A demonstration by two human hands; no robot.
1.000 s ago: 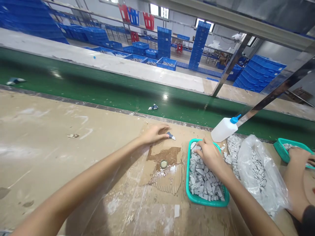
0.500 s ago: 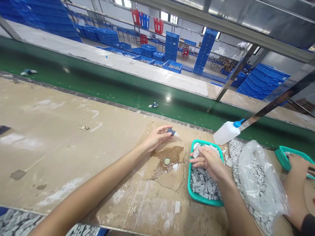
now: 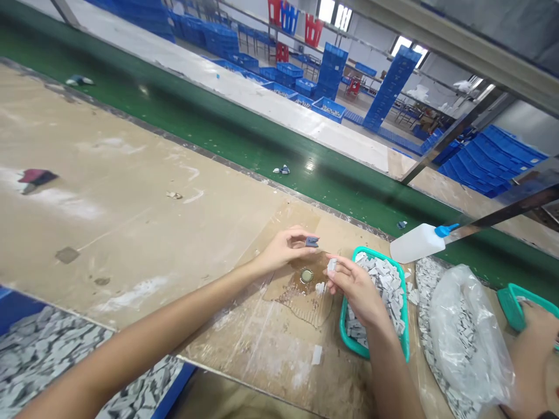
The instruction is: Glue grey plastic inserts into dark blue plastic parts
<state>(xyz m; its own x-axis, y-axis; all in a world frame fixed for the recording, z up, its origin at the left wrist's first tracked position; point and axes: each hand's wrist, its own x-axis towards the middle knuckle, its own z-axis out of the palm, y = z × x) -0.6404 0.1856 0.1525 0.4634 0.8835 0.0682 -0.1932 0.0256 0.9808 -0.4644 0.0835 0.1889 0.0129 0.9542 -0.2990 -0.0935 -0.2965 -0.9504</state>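
Between the fingertips of my left hand (image 3: 286,250) is a small dark blue-grey plastic piece (image 3: 311,241), held above the wet cardboard. My right hand (image 3: 353,285) pinches a small light-grey plastic piece (image 3: 332,265) just left of the green basket (image 3: 406,326). The basket is full of similar light-grey pieces (image 3: 384,276). Below and between both hands, a round metal cap (image 3: 306,276) lies on the wet brown patch of a cardboard sheet (image 3: 301,311). A white scrap (image 3: 320,287) lies beside the cap. The two held pieces are apart.
A white squeeze bottle (image 3: 417,243) with a blue nozzle stands tilted behind the basket. Further right are a clear bag of pieces (image 3: 467,331) and a co-worker's hand (image 3: 539,326) at another green basket (image 3: 509,305). A green conveyor belt (image 3: 209,142) runs behind the table.
My right hand has come out of the basket with a light-grey piece and moved left, toward my left hand. The dark piece is turned differently. The whole view has shifted and tilted.
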